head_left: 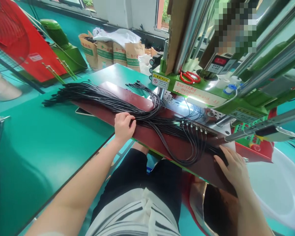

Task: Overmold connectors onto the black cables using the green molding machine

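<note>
A thick bundle of black cables (100,96) lies across a dark red board (162,141) in front of me. My left hand (123,126) rests on the board's near edge, fingers curled over the cables near the bundle's middle. My right hand (232,167) lies at the right end of the board, fingers stretched onto the looped cable ends (194,147). Several cable tips sit in a row of metal slots (194,127) on the machine's plate.
A green moulding machine (211,91) with steel columns stands behind the board, red scissors (189,77) on its deck. A green table (44,137) spreads to the left. Brown paper sacks (113,52) stand on the floor beyond. A white tub (280,186) sits at right.
</note>
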Demonstrator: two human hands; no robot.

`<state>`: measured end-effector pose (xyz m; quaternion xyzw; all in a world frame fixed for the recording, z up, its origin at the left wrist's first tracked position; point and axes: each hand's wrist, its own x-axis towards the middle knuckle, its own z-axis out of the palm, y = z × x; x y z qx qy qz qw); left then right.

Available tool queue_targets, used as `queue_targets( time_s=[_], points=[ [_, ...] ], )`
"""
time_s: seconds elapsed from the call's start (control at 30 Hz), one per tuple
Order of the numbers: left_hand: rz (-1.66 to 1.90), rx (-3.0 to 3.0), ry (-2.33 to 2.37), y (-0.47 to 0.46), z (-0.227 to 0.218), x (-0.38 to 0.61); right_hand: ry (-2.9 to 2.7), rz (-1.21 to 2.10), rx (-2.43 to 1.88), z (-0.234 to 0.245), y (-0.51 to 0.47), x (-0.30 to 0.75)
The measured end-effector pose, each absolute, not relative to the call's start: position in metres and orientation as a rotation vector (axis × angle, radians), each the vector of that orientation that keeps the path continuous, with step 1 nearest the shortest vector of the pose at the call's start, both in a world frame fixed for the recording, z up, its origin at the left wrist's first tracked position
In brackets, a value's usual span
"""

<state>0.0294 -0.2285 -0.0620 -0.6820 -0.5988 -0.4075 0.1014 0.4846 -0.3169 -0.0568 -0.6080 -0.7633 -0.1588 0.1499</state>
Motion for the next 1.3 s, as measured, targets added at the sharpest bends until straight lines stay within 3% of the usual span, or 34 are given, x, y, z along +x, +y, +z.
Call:
queue_targets(
  time_s=[0.3, 0.53, 0.73, 0.9, 1.07, 1.2, 1.3],
  points=[
    [-1.291, -2.075, -1.821, -0.228, -0.059, 0.029, -2.177, -0.428, -1.794, -0.057, -0.315, 0.489],
    [-1.809, -2.003, -1.846, -0.221, -0.034, 0.023, -2.184, -0.382, -1.818, -0.057, -0.315, 0.493],
    [-1.941, -2.328, -1.613, -0.199, -0.003, 0.043, -2.172, -0.355, -1.813, -0.054, -0.316, 0.492],
    [-1.822, -2.685, -1.458, -0.188, 0.001, 0.072, -2.157, -0.293, -1.832, -0.049, -0.319, 0.484],
    [-1.485, -3.016, -1.324, -0.167, 0.007, 0.112, -2.106, -0.175, -1.934, -0.041, -0.321, 0.48],
    [-1.178, -3.178, -1.279, -0.148, 0.008, 0.154, -2.145, -0.005, -1.945, -0.012, -0.308, 0.469],
    [-1.141, -3.214, -1.267, -0.137, -0.004, 0.179, -2.165, 0.147, -1.756, 0.012, -0.278, 0.449]
  ],
)
